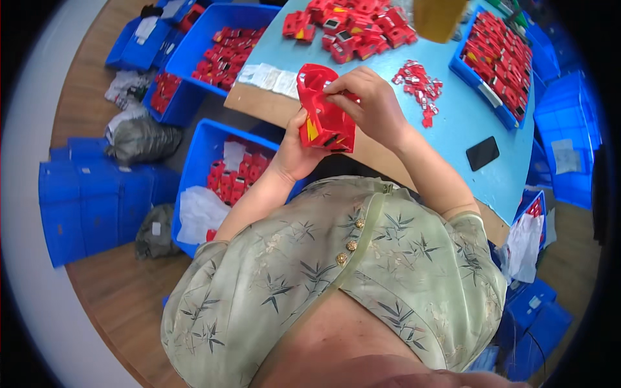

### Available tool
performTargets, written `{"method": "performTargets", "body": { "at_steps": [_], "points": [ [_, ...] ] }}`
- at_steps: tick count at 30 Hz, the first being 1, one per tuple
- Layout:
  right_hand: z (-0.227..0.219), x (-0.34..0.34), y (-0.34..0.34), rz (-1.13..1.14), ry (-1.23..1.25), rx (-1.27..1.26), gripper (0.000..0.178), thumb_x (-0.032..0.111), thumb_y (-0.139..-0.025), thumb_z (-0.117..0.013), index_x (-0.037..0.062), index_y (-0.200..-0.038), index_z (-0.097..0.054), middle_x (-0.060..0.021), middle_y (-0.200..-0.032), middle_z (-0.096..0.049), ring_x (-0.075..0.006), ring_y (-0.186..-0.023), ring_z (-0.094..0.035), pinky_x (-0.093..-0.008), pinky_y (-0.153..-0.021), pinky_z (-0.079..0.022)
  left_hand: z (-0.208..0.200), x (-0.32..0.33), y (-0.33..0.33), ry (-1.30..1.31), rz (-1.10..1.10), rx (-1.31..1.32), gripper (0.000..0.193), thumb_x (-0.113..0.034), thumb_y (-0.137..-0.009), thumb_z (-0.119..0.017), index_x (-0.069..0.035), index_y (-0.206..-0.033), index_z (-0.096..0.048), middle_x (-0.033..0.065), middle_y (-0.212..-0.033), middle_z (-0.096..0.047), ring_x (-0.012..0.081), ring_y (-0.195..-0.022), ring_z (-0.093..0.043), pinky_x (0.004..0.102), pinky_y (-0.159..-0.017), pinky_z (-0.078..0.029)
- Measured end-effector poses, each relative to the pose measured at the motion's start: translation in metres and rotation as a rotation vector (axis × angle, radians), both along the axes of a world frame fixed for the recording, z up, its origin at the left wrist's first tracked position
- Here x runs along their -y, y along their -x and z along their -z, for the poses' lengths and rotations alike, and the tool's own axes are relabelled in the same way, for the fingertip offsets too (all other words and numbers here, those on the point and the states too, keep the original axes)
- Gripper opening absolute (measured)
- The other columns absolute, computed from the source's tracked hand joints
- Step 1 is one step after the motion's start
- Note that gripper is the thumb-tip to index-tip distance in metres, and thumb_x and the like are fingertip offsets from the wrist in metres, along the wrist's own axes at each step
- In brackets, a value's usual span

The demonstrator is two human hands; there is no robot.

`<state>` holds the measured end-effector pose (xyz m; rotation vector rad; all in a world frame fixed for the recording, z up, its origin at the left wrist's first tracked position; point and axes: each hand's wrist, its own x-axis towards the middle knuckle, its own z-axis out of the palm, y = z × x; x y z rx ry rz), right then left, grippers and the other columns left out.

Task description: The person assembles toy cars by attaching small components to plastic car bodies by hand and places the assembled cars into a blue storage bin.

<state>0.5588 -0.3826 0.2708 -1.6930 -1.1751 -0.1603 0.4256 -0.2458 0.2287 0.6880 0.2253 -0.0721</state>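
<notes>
A hollow red plastic shell [331,121], shaped like a toy car body with yellow and black markings, is held up at the table's near edge with its open inside facing me. My left hand [295,152] is closed around its lower left side, the thumb along the wall. Over the cavity, my right hand [376,108] has its thumb and fingertips pinched together. Whatever those fingertips hold, if anything, is too small to make out. Beyond my right hand, a loose cluster of small red parts [420,85] lies on the light-blue table [446,145].
Red toy car pieces [359,29] are heaped at the table's far side. A blue tray [456,64] of red pieces and a black phone [482,153] sit to the right. Blue bins [194,161] of red parts stand left of the table. A yellowish object [440,19] hangs above the far edge.
</notes>
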Motion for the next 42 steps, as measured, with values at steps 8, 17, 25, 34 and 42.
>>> {"method": "performTargets", "body": {
  "at_steps": [8,17,25,34,42],
  "points": [
    [0.024,-0.064,0.047,-0.208,0.285,0.168,0.034,0.01,-0.072,-0.076,0.0048,-0.103,-0.063,-0.0141,-0.088,-0.065,-0.035,-0.088,-0.062,-0.0428,-0.08,-0.05,0.006,-0.025,0.059,-0.007,-0.054,-0.045,0.059,-0.053,-0.096,-0.049,-0.017,-0.142,-0.041,0.0043,-0.13,-0.057,0.0187,-0.117,-0.058,0.045,-0.095,-0.05],
    [0.024,-0.072,0.07,-0.16,0.168,0.103,0.081,0.004,-0.073,-0.077,0.0082,-0.145,-0.039,-0.0175,-0.114,-0.055,-0.0335,-0.101,-0.06,-0.0404,-0.092,-0.049,0.009,-0.023,0.083,-0.013,-0.067,-0.092,0.06,-0.055,-0.095,-0.052,-0.016,-0.139,-0.043,0.0029,-0.127,-0.057,0.0165,-0.114,-0.058,0.0404,-0.096,-0.049],
    [0.049,-0.058,0.084,-0.017,0.277,0.024,0.082,0.006,-0.07,-0.078,0.0081,-0.143,-0.041,-0.0176,-0.107,-0.057,-0.0357,-0.101,-0.057,-0.0411,-0.091,-0.049,0.023,-0.021,0.089,0.046,0.016,-0.156,0.06,-0.051,-0.095,-0.053,-0.015,-0.142,-0.042,0.0051,-0.131,-0.056,0.0207,-0.119,-0.055,0.0427,-0.102,-0.044],
    [0.054,-0.046,0.078,0.021,0.244,-0.028,0.081,0.006,-0.073,-0.078,0.0078,-0.145,-0.04,-0.0184,-0.115,-0.055,-0.0349,-0.104,-0.058,-0.0404,-0.091,-0.05,0.032,-0.012,0.071,0.099,0.039,-0.102,0.059,-0.05,-0.097,-0.05,-0.016,-0.145,-0.038,0.0063,-0.133,-0.054,0.0217,-0.12,-0.055,0.0442,-0.102,-0.045],
    [0.078,-0.022,0.043,0.014,0.354,-0.109,0.083,0.004,-0.074,-0.075,0.0056,-0.147,-0.036,-0.0223,-0.118,-0.052,-0.0389,-0.107,-0.055,-0.042,-0.094,-0.048,0.047,0.001,0.037,0.13,0.099,-0.274,0.059,-0.054,-0.093,-0.056,-0.016,-0.136,-0.045,0.004,-0.118,-0.058,0.0181,-0.104,-0.059,0.0398,-0.087,-0.051]
  ]
}}
